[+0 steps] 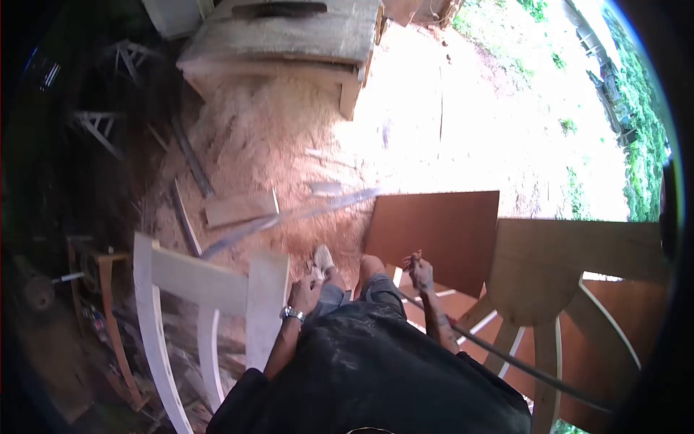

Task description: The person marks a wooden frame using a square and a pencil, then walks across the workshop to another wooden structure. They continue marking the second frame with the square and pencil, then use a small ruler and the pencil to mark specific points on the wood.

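Observation:
My left hand point(305, 293), with a metal watch point(292, 313) on its wrist, is in front of my left thigh with its fingers curled. Close to its left stands a pale wooden frame point(195, 271) with curved slats. My right hand point(420, 272) is raised by my right knee, fingers bent together; what either hand holds, if anything, I cannot tell. Behind the right hand is a reddish-brown board point(441, 231). Right of it, a wooden piece with a rounded end point(531, 289) has slats fanning out below. A dark rod point(520, 365) slants past my right forearm.
A weathered wooden workbench point(289, 40) stands ahead on reddish dirt ground point(253, 130). Planks point(242, 208) and long strips lie on the ground ahead to the left. Small trestle-like frames point(101, 130) stand in shade on the left. Bright ground and greenery are at the right.

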The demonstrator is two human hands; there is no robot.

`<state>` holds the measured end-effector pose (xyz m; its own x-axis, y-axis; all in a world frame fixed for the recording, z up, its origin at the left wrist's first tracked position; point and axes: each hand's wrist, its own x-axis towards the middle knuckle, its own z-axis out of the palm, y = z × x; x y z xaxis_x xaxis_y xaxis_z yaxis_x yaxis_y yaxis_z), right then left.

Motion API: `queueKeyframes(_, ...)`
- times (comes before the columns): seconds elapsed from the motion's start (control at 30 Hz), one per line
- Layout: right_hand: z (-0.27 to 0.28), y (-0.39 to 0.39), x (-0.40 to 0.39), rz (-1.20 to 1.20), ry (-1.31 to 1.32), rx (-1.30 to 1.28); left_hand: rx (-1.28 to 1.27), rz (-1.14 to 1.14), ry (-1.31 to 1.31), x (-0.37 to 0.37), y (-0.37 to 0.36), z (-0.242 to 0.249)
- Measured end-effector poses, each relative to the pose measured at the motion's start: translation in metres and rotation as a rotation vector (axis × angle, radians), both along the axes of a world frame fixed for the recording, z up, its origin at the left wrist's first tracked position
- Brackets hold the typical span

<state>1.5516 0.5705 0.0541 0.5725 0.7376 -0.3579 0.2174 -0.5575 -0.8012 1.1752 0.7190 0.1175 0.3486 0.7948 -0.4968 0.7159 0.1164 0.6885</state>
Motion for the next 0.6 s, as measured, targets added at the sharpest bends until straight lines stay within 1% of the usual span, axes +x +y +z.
queueKeyframes(0.03,0.019,0.045,0.015,-0.111,0.055,0.053,0.001,-0.027,0.034,0.013,0.025,0.006)
queueKeyframes(0.1,0.037,0.128,0.054,-0.11,-0.037,0.086,-0.057,0.05,-0.084,0.026,0.065,-0.017)
queueKeyframes(0.17,0.047,0.204,0.093,-0.079,-0.132,0.114,0.043,-0.025,-0.094,0.037,0.104,-0.037)
queueKeyframes(0.2,0.044,0.239,0.114,-0.098,-0.082,0.098,0.092,-0.057,-0.096,0.044,0.121,-0.044)
queueKeyframes(0.23,0.039,0.276,0.136,-0.111,-0.03,0.08,0.086,0.002,-0.081,0.052,0.138,-0.049)
queueKeyframes(0.27,0.032,0.318,0.157,-0.122,0.04,0.195,0.078,0.066,-0.061,0.06,0.155,-0.052)
queueKeyframes(0.3,0.025,0.362,0.183,-0.108,0.132,0.226,0.077,0.136,-0.039,0.068,0.174,-0.057)
queueKeyframes(0.33,0.022,0.416,0.207,-0.074,0.12,0.292,0.084,0.17,0.059,0.072,0.188,-0.072)
queueKeyframes(0.4,0.01,0.532,0.27,0.048,0.056,0.401,-0.095,0.274,0.093,0.086,0.209,-0.092)
queueKeyframes(0.43,0.0,0.605,0.306,0.136,0.002,0.454,0.262,0.276,0.266,0.088,0.191,-0.123)
queueKeyframes(0.47,-0.009,0.683,0.332,0.182,-0.076,0.592,0.037,0.331,0.378,0.105,0.197,-0.118)
queueKeyframes(0.5,-0.006,0.762,0.357,0.208,-0.286,0.548,-0.152,0.631,0.214,0.132,0.2,-0.12)
queueKeyframes(0.53,-0.019,0.842,0.381,0.21,-0.387,0.606,-0.217,0.719,0.232,0.159,0.203,-0.119)
queueKeyframes(0.57,-0.033,0.918,0.408,0.289,-0.539,0.63,-0.276,0.76,0.272,0.186,0.202,-0.11)
queueKeyframes(0.6,-0.03,0.978,0.425,0.283,-0.481,0.41,-0.346,0.787,0.311,0.215,0.198,-0.09)
